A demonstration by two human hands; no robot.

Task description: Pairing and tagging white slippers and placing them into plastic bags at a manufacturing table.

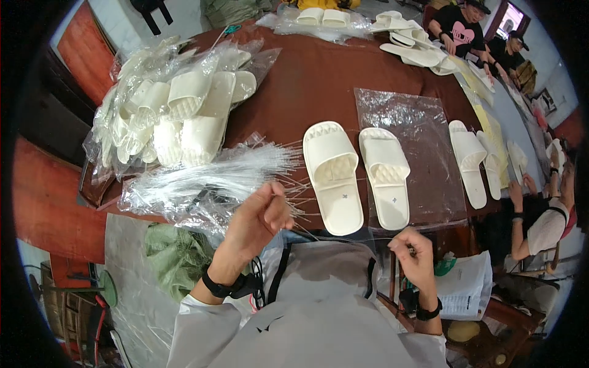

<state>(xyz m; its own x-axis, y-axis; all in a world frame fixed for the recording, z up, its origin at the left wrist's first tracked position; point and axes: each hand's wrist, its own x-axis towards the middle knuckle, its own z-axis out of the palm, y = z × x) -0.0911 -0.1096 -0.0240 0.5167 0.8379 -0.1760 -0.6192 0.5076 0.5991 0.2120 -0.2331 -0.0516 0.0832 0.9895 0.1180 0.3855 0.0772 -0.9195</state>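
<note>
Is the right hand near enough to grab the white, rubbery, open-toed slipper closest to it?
Probably yes: the right hand is close to the heel end of the white slipper, and nothing visible stands between them.

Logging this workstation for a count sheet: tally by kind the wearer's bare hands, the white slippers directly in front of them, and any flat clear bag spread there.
Bare hands: 2 (left hand, right hand)
White slippers: 2
Flat clear bag: 1
Total: 5
</note>
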